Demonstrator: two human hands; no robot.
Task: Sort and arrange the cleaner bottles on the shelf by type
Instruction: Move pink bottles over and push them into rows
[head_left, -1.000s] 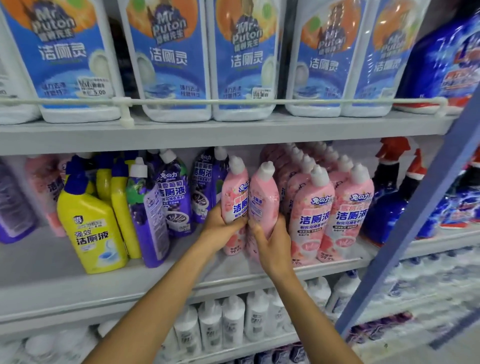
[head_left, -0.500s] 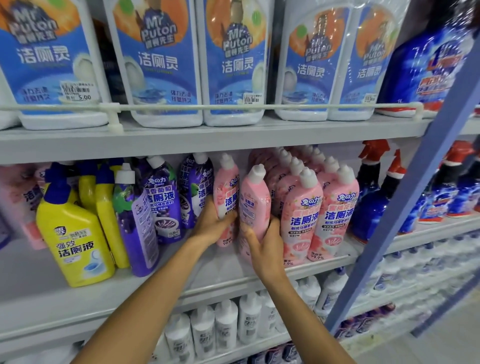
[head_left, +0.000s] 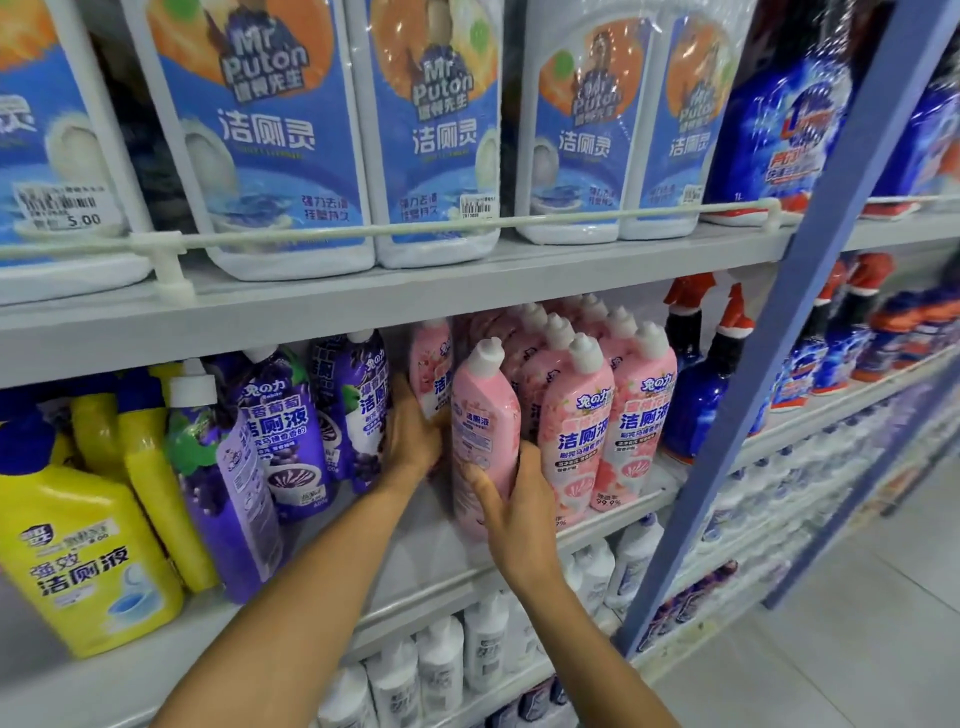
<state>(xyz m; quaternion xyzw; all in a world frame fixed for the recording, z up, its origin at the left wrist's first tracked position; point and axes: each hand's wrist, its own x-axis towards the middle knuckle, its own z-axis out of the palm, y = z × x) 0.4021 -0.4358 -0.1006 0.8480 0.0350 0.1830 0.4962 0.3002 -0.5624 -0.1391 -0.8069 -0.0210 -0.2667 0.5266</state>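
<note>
The right hand (head_left: 517, 501) curls round the lower body of 1 pink bottle (head_left: 483, 415), with the pink row (head_left: 613, 415) just to its right. The left hand (head_left: 413, 441) grips a 2nd pink bottle (head_left: 431, 371) that rises above its knuckles. The bottles are probably full, heavy and slick plastic, so hold low on the waist.

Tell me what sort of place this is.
Most likely a shop aisle for household cleaners. Tiered shelves carry rows of identical goods, such as the pink bottles lined up front to back, and a price sticker reading 5.00 shows at upper left.
</note>
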